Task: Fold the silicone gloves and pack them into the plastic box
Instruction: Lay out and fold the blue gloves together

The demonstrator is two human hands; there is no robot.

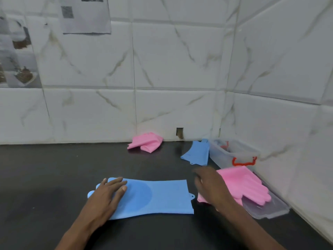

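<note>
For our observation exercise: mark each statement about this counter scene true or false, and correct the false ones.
1. The left hand lies flat on the near blue glove. True.
2. The near blue glove is already folded. False: it lies spread out on the counter.
3. A pink glove rests partly on the clear lid. True.
4. The plastic box stands at the counter's left end. False: it stands at the right, by the corner.
5. A second blue glove lies beside the box. True.

Flat glove (158, 197) front ctr, box (218, 157) back R, another glove (241, 183) maybe on lid (268, 211)
</note>
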